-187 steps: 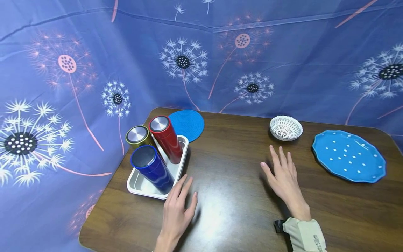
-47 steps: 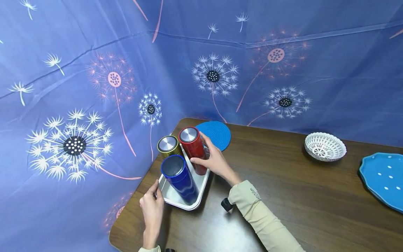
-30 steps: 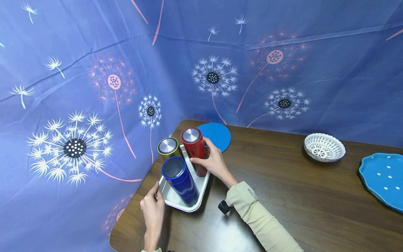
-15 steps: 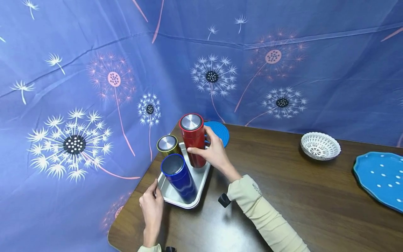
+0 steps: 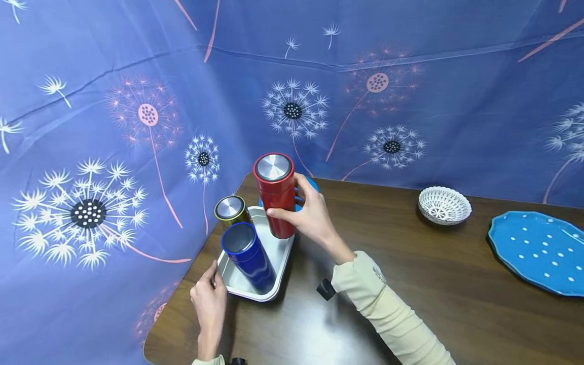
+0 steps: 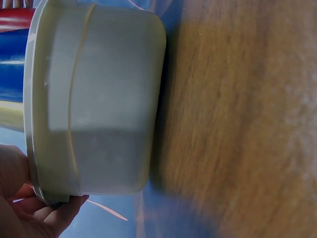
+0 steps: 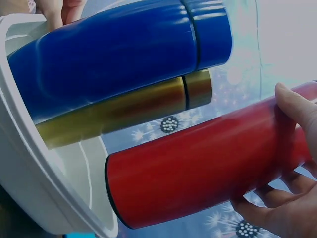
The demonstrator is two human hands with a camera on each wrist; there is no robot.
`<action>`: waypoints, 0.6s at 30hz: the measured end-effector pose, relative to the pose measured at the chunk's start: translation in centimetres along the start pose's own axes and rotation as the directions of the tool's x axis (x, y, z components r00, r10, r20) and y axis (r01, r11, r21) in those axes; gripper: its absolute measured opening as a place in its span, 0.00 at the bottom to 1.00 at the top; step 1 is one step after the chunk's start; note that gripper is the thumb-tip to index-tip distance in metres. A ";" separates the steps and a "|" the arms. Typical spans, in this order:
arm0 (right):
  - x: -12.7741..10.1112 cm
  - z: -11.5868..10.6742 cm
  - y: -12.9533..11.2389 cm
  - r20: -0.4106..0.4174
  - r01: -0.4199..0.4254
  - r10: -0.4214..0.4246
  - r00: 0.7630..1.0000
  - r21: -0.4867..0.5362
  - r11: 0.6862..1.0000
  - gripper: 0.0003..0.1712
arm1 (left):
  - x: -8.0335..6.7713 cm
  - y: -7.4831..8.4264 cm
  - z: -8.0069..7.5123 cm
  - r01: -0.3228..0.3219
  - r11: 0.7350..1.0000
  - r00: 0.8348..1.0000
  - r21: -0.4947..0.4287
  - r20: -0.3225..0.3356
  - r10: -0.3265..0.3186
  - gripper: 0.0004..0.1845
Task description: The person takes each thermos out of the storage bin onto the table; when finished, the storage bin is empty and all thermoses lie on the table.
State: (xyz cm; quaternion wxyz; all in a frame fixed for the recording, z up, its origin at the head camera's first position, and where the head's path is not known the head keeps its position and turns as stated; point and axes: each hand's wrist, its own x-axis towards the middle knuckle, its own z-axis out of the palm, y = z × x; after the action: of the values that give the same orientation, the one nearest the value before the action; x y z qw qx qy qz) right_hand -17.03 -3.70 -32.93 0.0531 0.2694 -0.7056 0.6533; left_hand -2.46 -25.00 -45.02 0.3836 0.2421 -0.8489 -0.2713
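Head view: our right hand (image 5: 312, 219) wraps its fingers round a glossy red flask (image 5: 277, 195) with a steel lid — upright, lifted above the tray (image 5: 280, 258); our left hand (image 5: 209, 304) pinches the tray's near-left corner.

The sleeve (image 5: 378, 276) bears small print, seemingly too blurred to read.

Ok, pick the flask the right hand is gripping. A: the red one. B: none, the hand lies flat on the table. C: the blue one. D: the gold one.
A: the right hand has its fingers and thumb wrapped round the red flask, held clear above the tray, while the blue flask and the gold flask stand in the tray untouched.
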 end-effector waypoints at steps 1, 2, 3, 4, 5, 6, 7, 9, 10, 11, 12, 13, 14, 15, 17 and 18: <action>-0.2 -0.3 -0.1 -0.005 0.000 0.000 1.000 -0.005 1.000 0.41 | 0.0 0.0 0.0 0.002 1.000 1.000 -0.001 0.001 -0.002 0.13; -0.4 -0.5 -0.3 -0.009 0.003 -0.003 1.000 -0.009 1.000 0.41 | 0.0 0.1 -0.1 0.006 1.000 1.000 -0.001 0.003 -0.006 0.13; -0.7 -0.8 -0.4 -0.014 0.004 -0.004 1.000 -0.015 1.000 0.40 | -0.1 0.1 -0.1 0.009 1.000 1.000 -0.004 0.006 -0.009 0.13; -0.9 -1.2 -0.5 -0.019 0.008 -0.008 1.000 -0.021 1.000 0.40 | 0.0 0.1 0.0 0.011 1.000 1.000 -0.005 0.007 -0.011 0.13; -1.1 -1.5 -0.6 -0.025 0.011 -0.012 1.000 -0.028 1.000 0.41 | 0.0 0.2 0.0 0.013 1.000 1.000 -0.010 0.006 -0.013 0.12; -1.3 -1.8 -0.7 -0.032 0.012 -0.013 0.999 -0.036 0.999 0.41 | 0.0 0.2 0.0 0.015 1.000 1.000 -0.014 0.007 -0.015 0.12; -1.6 -2.2 -0.7 -0.038 0.012 -0.013 0.999 -0.043 0.999 0.42 | 0.1 0.2 0.0 0.018 1.000 1.000 -0.017 0.006 -0.018 0.12; -2.1 -3.0 -0.7 -0.051 -0.001 -0.002 0.999 -0.056 0.998 0.42 | 0.1 0.3 0.0 0.022 1.000 1.000 -0.019 0.007 -0.021 0.12; -2.4 -3.3 -0.6 -0.059 -0.009 0.005 0.998 -0.060 0.998 0.42 | 0.0 0.3 0.0 0.023 1.000 1.000 -0.021 0.011 -0.022 0.12; -2.7 -3.7 -0.5 -0.068 -0.018 0.014 0.998 -0.063 0.998 0.42 | 0.0 0.3 0.0 0.022 1.000 1.000 -0.022 0.012 -0.022 0.12; -3.1 -4.1 -0.4 -0.077 -0.028 0.023 0.997 -0.064 0.998 0.42 | 0.0 0.3 0.0 0.021 1.000 1.000 -0.023 0.014 -0.021 0.12; -3.4 -4.4 -0.3 -0.085 -0.038 0.033 0.996 -0.063 0.997 0.42 | 0.0 0.3 -0.1 0.018 1.000 1.000 -0.022 0.015 -0.018 0.12; -3.7 -4.7 -0.1 -0.094 -0.048 0.042 0.995 -0.064 0.997 0.42 | -0.1 0.2 -0.1 0.014 1.000 1.000 -0.024 0.016 -0.014 0.13; -4.1 -5.0 0.0 -0.100 -0.055 0.049 0.994 -0.063 0.996 0.42 | -0.1 0.2 -0.2 0.010 1.000 1.000 -0.026 0.013 -0.009 0.13; -4.7 -5.7 0.3 -0.113 -0.067 0.060 0.992 -0.064 0.996 0.42 | -0.1 0.1 -0.3 0.004 1.000 1.000 -0.023 0.007 -0.004 0.13; -4.9 -6.0 0.4 -0.119 -0.074 0.066 0.991 -0.067 0.995 0.42 | -0.2 0.1 -0.3 0.006 1.000 1.000 -0.022 0.007 -0.005 0.13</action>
State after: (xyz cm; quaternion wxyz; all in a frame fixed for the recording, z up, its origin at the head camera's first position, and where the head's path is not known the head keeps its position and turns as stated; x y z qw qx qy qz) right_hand -14.69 3.50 -34.60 0.0810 0.2036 -0.7331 0.6438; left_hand -2.14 -24.89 -44.86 0.3828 0.2392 -0.8464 -0.2826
